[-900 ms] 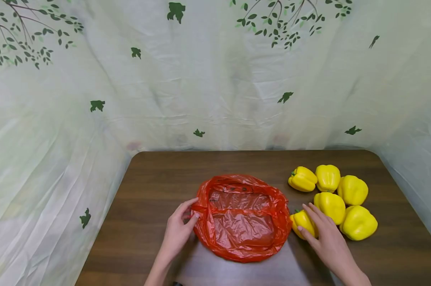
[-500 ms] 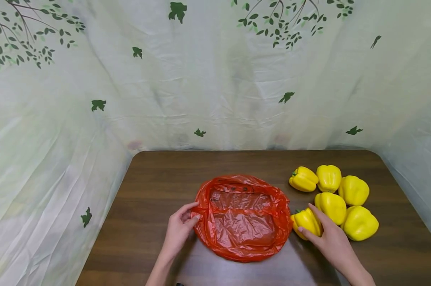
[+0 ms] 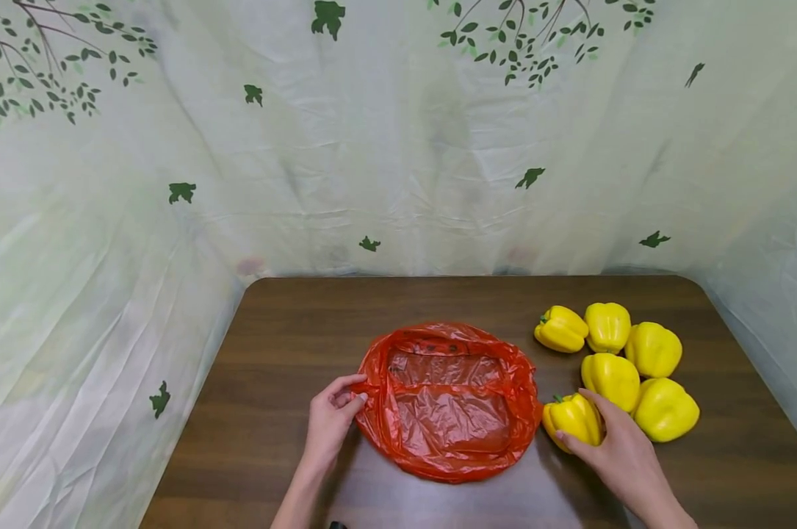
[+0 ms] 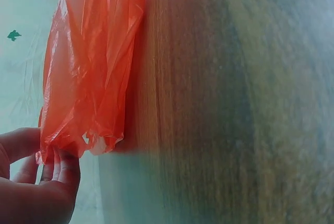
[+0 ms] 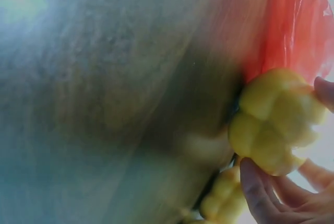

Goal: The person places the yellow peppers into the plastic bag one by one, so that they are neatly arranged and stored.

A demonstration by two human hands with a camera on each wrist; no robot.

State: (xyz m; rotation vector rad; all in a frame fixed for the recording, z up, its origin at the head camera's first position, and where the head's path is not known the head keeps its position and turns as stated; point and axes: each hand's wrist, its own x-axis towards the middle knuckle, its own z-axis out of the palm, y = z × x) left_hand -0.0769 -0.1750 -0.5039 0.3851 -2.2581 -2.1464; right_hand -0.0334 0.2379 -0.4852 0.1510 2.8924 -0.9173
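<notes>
A red plastic bag stands on the table with its mouth spread wide. At its left rim my left hand pinches the plastic; the left wrist view shows the bag's side with the fingers curled at its edge. To the right of the bag, my right hand grips a yellow bell pepper between thumb and fingers. In the right wrist view that pepper has its lobed end toward the camera, beside the red plastic.
Several other yellow peppers lie grouped behind and to the right of the gripped one. The brown wooden table ends at a pale leaf-patterned curtain at the back. A small dark object shows at the bottom edge.
My right hand has closed round the nearest pepper, which has shifted slightly right, a little away from the bag. My left hand stays at the bag's rim.
</notes>
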